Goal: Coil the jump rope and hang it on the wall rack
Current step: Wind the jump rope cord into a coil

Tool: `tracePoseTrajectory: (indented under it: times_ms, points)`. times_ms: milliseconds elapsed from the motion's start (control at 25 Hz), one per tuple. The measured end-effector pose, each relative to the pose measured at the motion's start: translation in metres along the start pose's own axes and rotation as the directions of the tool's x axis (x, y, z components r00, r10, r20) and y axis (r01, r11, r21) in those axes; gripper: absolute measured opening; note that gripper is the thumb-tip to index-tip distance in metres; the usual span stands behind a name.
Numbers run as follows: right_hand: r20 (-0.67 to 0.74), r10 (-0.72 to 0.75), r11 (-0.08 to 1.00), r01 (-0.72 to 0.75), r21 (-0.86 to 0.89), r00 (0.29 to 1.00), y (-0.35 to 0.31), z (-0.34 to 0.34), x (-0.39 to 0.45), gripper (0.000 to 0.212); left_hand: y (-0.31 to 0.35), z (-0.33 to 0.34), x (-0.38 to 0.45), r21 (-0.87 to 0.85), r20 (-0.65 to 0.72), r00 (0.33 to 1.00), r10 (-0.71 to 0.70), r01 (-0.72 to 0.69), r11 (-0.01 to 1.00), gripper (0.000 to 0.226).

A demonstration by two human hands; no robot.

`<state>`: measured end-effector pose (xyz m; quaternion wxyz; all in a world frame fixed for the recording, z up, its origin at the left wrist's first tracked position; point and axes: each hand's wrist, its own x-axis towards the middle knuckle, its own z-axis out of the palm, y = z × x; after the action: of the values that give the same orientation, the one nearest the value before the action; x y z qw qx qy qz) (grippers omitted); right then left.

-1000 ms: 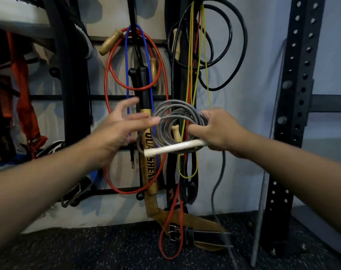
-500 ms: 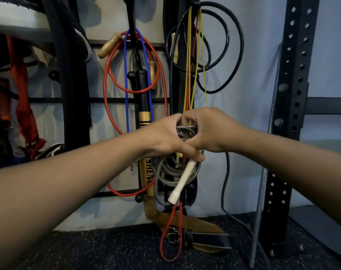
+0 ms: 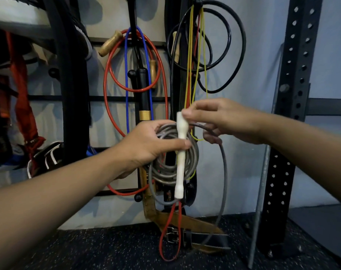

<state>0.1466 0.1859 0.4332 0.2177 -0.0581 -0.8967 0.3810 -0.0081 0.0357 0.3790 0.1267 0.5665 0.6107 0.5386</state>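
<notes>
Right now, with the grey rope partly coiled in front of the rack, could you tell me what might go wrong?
1. A long loose tail hangs from the right hand toward the floor; it could snag on the belt there.
2. The left hand grips the coil at one side only, so loops may slip and spread.
3. The peg above already carries the black rope and thin cords; hanging the coil there may tangle it.

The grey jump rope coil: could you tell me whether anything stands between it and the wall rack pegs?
Partly. The coil, gripped by the left hand, sits in front of ropes already hanging: red rope, blue rope, black rope. Both upper pegs look occupied.
</notes>
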Motion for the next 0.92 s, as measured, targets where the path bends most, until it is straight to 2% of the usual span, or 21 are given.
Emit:
tracePoseTrajectory:
  times_ms: [160,240,320,360,440,480,520,560,640,760,840,920]
  points:
    - [-0.153,-0.005,0.993,0.023,0.12,0.988,0.019,0.016,-0.004,0.069,0.0,0.016,0.004,-0.323,-0.264,0.964,-0.032,-0.057,0.945,0.027]
    - [-0.194,0.02,0.991,0.007,0.137,0.981,0.028,0.027,-0.006,0.082,0.0,0.024,0.008,-0.477,-0.385,0.915,-0.116,-0.09,0.874,0.02]
    - [-0.214,0.068,0.973,-0.017,0.229,0.974,0.037,0.041,-0.009,0.094,0.002,0.026,0.012,-0.549,-0.499,0.85,-0.169,-0.159,0.82,0.019]
    - [-0.239,0.094,0.944,-0.01,0.329,0.967,0.039,0.05,-0.009,0.094,0.003,0.029,0.014,-0.558,-0.549,0.817,-0.177,-0.201,0.805,0.02]
    - [-0.35,0.146,0.834,0.075,0.546,0.925,0.035,0.074,-0.008,0.074,0.005,0.041,0.014,-0.555,-0.624,0.761,-0.18,-0.269,0.787,0.023]
    - [-0.425,0.194,0.78,0.124,0.613,0.884,0.033,0.086,-0.004,0.061,0.006,0.049,0.012,-0.553,-0.647,0.741,-0.18,-0.293,0.78,0.023]
    - [-0.491,0.249,0.752,0.153,0.641,0.835,0.032,0.097,0.001,0.056,0.005,0.057,0.01,-0.546,-0.665,0.725,-0.179,-0.308,0.779,0.021]
    - [-0.537,0.285,0.747,0.167,0.643,0.794,0.034,0.104,0.006,0.056,0.003,0.063,0.008,-0.544,-0.669,0.721,-0.179,-0.311,0.779,0.021]
    - [-0.583,0.301,0.757,0.182,0.627,0.755,0.034,0.108,0.01,0.058,-0.005,0.064,0.006,-0.575,-0.632,0.748,-0.205,-0.275,0.77,0.024]
    - [-0.621,0.239,0.822,0.185,0.538,0.746,0.038,0.096,0.007,0.044,-0.018,0.049,0.002,-0.632,-0.502,0.832,-0.238,-0.164,0.757,0.026]
    - [-0.622,0.155,0.876,0.185,0.446,0.768,0.042,0.087,0.003,0.033,-0.027,0.032,-0.005,-0.649,-0.335,0.912,-0.239,-0.039,0.76,0.038]
    - [-0.589,0.053,0.926,0.18,0.331,0.807,0.047,0.077,0.002,0.031,-0.03,0.011,-0.013,-0.579,-0.128,0.96,-0.25,0.132,0.804,0.047]
